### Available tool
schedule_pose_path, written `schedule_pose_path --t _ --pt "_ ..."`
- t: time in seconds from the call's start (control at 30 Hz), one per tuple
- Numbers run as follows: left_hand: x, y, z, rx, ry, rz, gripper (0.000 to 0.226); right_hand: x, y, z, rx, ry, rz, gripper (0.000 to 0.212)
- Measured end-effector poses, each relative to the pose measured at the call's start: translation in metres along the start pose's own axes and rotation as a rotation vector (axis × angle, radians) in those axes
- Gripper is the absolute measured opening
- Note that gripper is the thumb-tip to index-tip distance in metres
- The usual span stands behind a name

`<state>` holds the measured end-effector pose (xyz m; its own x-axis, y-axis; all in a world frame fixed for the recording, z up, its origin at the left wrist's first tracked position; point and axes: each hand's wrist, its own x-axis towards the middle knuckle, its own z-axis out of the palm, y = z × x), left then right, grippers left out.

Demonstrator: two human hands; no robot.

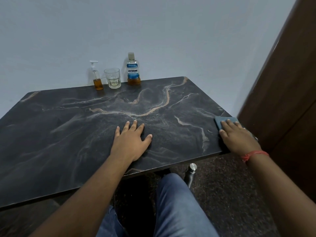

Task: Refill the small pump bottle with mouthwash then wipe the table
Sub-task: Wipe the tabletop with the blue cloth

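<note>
A: Progress, from left?
B: Small pump bottle point(97, 79) at 11 o'clock, capped, amber at its base; glass point(112, 78) and mouthwash bottle point(133, 70) at 12. Refill judged done; wiping of table point(68, 134) in hand.
A: Fingers?
B: Left hand point(132, 140) flat, splayed on bare top. Right hand point(236, 136), at 3 o'clock, flat, straight fingers pressed on blue cloth point(222, 120).

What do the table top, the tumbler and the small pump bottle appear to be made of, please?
Table top: dark marble-look slab with tan veins, matte; stone or laminate, unclear. Tumbler: clear faceted glass, thick base. Small pump bottle: transparent, amber liquid showing; glass or plastic, unclear, with a white plastic-looking pump.
</note>
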<state>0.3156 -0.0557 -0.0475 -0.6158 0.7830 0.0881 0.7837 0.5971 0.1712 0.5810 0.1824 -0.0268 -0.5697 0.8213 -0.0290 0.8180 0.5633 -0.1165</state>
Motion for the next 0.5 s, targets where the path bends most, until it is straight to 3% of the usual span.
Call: schedule_pose_path --t 0.17,0.33,0.5 --pt "0.000 -0.001 -0.001 0.001 0.004 -0.005 0.071 0.000 -0.010 0.009 -0.035 -0.011 -0.113 0.056" --pt "-0.001 0.000 -0.001 -0.004 0.006 -0.005 0.072 0.003 -0.017 0.000 -0.043 0.010 0.000 0.057" --pt "-0.002 -0.001 -0.002 -0.008 0.003 0.001 0.072 -0.030 -0.104 0.011 -0.032 -0.021 -0.325 0.058"
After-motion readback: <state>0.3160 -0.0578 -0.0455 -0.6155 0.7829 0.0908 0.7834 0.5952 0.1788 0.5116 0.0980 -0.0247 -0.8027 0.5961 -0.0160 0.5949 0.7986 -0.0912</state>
